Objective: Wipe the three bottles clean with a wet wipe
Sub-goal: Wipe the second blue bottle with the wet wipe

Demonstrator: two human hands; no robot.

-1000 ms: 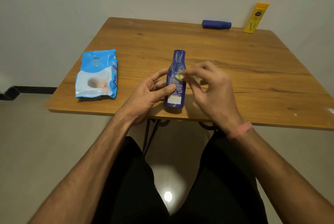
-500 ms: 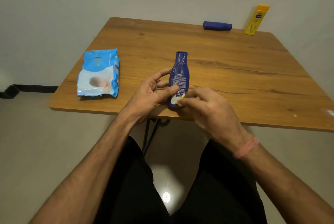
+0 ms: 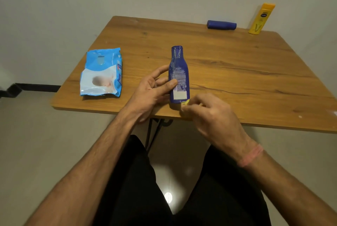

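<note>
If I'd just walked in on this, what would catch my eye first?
Probably the dark blue bottle near the table's front edge, held by the left hand while the right hand rubs a small wipe at its base. Next, the bright blue wipes pack at the left, and the yellow tube against the far wall.

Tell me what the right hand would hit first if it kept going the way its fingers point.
Probably the base of the dark blue bottle: the right hand, pinching the wet wipe, points up-left and is already at it.

Single head-worn wide-angle view, looking forward and steeply down from close above the lap. Square wooden table (image 3: pixel 237 72) fills the frame from 9 to 3 o'clock; pale wall beyond at 12 o'clock.
</note>
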